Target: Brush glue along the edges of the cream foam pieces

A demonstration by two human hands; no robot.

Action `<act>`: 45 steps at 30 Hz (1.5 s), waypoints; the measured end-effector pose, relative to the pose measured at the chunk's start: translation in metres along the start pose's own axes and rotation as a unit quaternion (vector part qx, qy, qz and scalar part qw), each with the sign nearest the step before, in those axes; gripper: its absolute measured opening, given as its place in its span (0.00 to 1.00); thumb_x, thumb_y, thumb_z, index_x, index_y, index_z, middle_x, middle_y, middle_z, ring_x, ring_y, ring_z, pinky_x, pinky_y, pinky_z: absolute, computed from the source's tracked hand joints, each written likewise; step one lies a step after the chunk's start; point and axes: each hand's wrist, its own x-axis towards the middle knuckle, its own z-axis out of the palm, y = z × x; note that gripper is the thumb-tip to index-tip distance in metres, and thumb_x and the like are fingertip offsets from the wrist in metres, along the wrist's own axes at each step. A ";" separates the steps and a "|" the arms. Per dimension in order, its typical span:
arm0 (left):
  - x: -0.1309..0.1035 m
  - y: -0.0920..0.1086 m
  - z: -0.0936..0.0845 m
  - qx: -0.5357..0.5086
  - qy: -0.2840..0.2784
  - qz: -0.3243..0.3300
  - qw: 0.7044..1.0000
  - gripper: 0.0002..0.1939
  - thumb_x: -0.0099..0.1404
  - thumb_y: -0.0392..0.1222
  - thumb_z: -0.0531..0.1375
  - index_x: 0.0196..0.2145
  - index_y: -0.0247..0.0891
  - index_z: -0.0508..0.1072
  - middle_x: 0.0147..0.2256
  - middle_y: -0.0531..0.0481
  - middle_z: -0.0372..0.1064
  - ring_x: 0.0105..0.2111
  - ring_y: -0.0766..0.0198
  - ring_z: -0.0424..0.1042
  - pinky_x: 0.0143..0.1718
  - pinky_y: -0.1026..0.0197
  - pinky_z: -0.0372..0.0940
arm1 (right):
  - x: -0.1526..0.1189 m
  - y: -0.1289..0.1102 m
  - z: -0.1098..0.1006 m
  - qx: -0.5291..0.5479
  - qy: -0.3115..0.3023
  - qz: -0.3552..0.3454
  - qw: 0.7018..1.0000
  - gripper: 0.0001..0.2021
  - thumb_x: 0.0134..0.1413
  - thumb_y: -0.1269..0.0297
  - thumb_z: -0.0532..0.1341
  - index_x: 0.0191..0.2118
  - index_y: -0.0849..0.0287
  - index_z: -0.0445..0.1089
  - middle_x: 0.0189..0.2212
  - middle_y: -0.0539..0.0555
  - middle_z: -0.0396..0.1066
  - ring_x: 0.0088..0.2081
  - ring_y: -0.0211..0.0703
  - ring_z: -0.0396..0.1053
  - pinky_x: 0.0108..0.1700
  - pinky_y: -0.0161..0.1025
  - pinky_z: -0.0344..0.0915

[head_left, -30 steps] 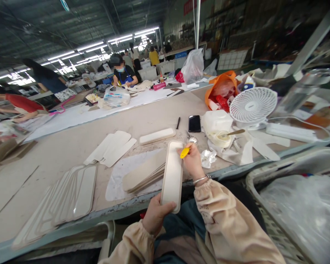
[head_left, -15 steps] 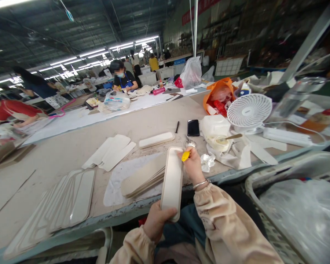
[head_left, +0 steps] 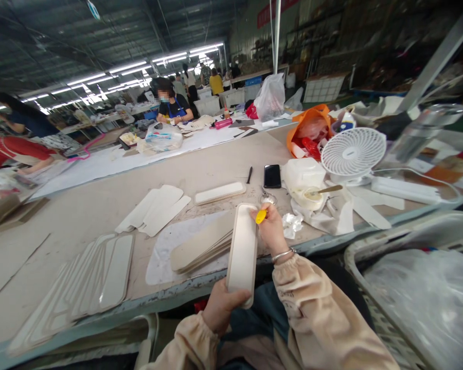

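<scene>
My left hand [head_left: 224,304] grips the lower end of a long white panel with rounded corners and a beige rim [head_left: 242,252], thumb on its face. The panel is tilted up over the table's front edge. At its upper right corner, my right hand [head_left: 272,226] is closed around a small tool with a yellow handle [head_left: 261,216]; the tool's working end is hidden. Left of the panel, a stack of beige rounded pieces [head_left: 200,247] lies on a white cloth [head_left: 158,267]. Farther left, several rimmed white panels [head_left: 116,272] overlap in a fan.
Loose white strips [head_left: 158,205] and a small stack [head_left: 219,192] lie behind. A phone [head_left: 272,176], a tub with a brush [head_left: 310,198], crumpled foil [head_left: 292,225] and a white fan [head_left: 354,154] stand to the right. A plastic basket [head_left: 355,246] sits beside me. Co-workers are beyond the table.
Both hands and the panel stay nearly in place, with the yellow-handled tool still at the panel's upper right corner. The view has shifted slightly.
</scene>
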 end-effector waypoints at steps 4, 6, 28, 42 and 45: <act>-0.002 -0.003 0.001 -0.017 0.010 -0.013 1.000 0.26 0.39 0.49 0.76 0.34 0.30 0.78 0.27 0.48 0.73 0.26 0.65 0.67 0.27 0.64 0.62 | 0.000 0.001 -0.002 0.001 -0.002 0.002 1.000 0.20 0.42 0.58 0.69 0.34 0.52 0.55 0.21 0.40 0.55 0.23 0.35 0.55 0.26 0.33 0.54; -0.003 -0.003 0.001 -0.007 0.018 -0.028 0.999 0.26 0.42 0.52 0.74 0.34 0.30 0.76 0.25 0.48 0.71 0.23 0.66 0.66 0.23 0.65 0.61 | 0.000 -0.001 -0.002 0.010 -0.009 0.004 1.000 0.22 0.40 0.60 0.70 0.34 0.52 0.55 0.22 0.40 0.56 0.23 0.35 0.57 0.26 0.33 0.56; 0.005 0.004 -0.009 0.114 0.022 -0.013 0.993 0.29 0.51 0.62 0.67 0.34 0.28 0.77 0.25 0.41 0.74 0.27 0.58 0.74 0.19 0.66 0.65 | -0.011 -0.007 0.009 -0.014 -0.011 0.005 1.000 0.23 0.40 0.58 0.70 0.34 0.52 0.54 0.22 0.39 0.57 0.22 0.34 0.57 0.26 0.33 0.57; -0.005 0.012 -0.011 0.054 -0.058 -0.072 0.994 0.28 0.56 0.60 0.65 0.36 0.27 0.75 0.29 0.38 0.75 0.23 0.61 0.75 0.16 0.70 0.62 | 0.000 -0.007 -0.003 0.037 0.033 -0.021 0.999 0.23 0.41 0.59 0.71 0.34 0.53 0.54 0.20 0.38 0.55 0.22 0.32 0.54 0.27 0.31 0.56; -0.008 0.022 -0.009 0.055 -0.049 -0.077 0.994 0.29 0.57 0.62 0.63 0.38 0.29 0.75 0.30 0.39 0.76 0.24 0.61 0.75 0.17 0.69 0.64 | 0.002 -0.008 -0.004 0.032 0.061 -0.030 0.997 0.23 0.39 0.60 0.71 0.33 0.53 0.54 0.21 0.38 0.54 0.23 0.32 0.54 0.28 0.31 0.55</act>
